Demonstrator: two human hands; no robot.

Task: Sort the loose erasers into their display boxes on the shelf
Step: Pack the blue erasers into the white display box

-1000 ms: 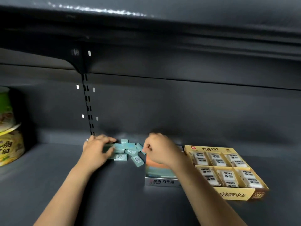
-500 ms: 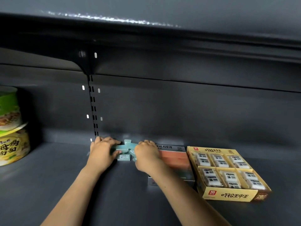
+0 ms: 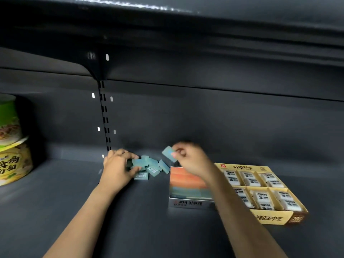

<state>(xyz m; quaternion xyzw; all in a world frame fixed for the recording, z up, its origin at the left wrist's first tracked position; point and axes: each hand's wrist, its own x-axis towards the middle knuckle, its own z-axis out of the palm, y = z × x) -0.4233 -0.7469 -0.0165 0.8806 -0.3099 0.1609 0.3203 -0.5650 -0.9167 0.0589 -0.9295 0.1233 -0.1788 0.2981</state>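
Since half a second ago, your right hand (image 3: 188,159) has lifted off the pile and now sits above the back end of the grey display box (image 3: 188,190), pinching one teal eraser (image 3: 169,154) between thumb and fingertips; the eraser is tilted and held clear of the shelf. The hand is blurred, so the exact lie of the other fingers is hard to read.

Your left hand (image 3: 119,168) stays at the pile of loose teal erasers (image 3: 149,167), its fingers curled around the left side of the heap, the thumb pressing one piece near the front. How many it actually grips you cannot tell.

The pile lies toward the back edge of the shelf (image 3: 55,211), just left of the grey display box, which stands at mid-shelf and shows orange and pale blue inside. Touching the right side of that box is the yellow display box (image 3: 270,218), filled with rows of white wrapped erasers (image 3: 260,198).

At the left edge of the shelf, two stacked instant-noodle bowls (image 3: 11,146) stand well apart from the erasers, green on top of yellow.
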